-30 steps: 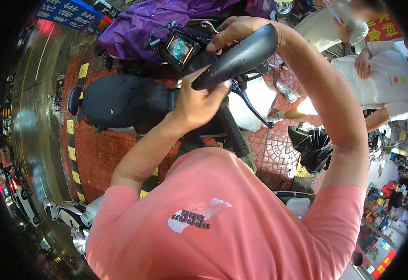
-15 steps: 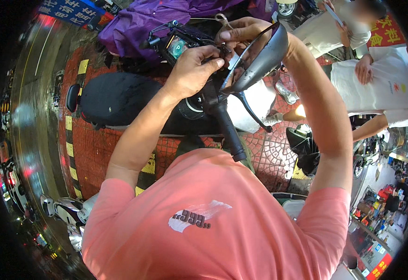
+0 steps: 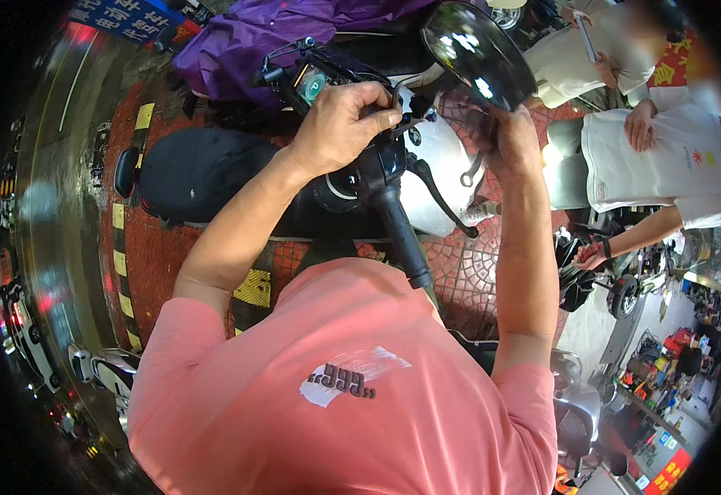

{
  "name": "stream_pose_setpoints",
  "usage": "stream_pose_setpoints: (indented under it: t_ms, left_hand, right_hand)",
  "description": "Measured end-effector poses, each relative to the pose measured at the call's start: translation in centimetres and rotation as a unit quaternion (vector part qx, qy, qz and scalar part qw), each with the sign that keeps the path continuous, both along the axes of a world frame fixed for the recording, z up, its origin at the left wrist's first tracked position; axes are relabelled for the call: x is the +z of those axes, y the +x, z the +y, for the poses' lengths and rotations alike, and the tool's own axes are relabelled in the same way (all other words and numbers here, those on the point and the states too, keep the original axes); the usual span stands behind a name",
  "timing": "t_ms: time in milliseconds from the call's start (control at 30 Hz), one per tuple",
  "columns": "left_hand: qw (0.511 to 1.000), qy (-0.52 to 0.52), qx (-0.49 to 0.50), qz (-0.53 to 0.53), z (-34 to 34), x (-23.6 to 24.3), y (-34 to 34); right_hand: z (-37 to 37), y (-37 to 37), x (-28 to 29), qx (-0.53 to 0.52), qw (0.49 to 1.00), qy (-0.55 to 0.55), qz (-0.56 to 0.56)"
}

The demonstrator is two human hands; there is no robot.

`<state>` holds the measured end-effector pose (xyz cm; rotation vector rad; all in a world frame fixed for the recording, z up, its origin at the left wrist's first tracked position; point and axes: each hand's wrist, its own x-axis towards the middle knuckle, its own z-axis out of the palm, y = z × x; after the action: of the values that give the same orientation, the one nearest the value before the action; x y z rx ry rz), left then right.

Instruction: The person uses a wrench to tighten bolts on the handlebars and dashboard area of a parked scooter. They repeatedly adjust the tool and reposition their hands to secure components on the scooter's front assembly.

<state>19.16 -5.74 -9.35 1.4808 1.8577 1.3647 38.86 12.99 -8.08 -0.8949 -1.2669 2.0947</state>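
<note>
A scooter's handlebar (image 3: 397,223) with a brake lever (image 3: 443,198) lies before me. My left hand (image 3: 337,128) is closed in a pinch at the handlebar clamp, beside the lit round display (image 3: 315,85); what its fingertips hold is hidden. My right hand (image 3: 515,140) is closed at the near edge of a black rear-view mirror (image 3: 484,58), its fingers partly behind it and blurred. From below those fingers sticks the ring end of a wrench (image 3: 471,175). The mirror's shiny side faces up. Whether its stem is still joined to the handlebar cannot be seen.
The black scooter seat (image 3: 208,175) extends leftward, and a purple cover (image 3: 245,49) drapes a vehicle beyond. Two people stand at the right, one in a white shirt (image 3: 665,157). Red paving (image 3: 162,280) lies below, with a wet road (image 3: 63,206) at far left.
My right hand has drawn away from the clamp to the right and nearer me. The mirror has turned and shifted up and right. My left hand stays near the clamp.
</note>
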Motion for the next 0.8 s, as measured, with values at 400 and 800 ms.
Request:
stream_pose_setpoints:
  t_ms: [400, 800]
  left_hand:
    - [0.999, -0.035, -0.011, -0.037, -0.8, 0.3, -1.1]
    - [0.979, 0.117, -0.093, -0.135, -8.6, 4.7, -1.0]
  right_hand:
    - [-11.4, 2.2, 7.2, -0.020, 0.929, 0.343, -0.139]
    - [-16.3, -7.5, 11.8, 0.080, 0.858, 0.478, -0.169]
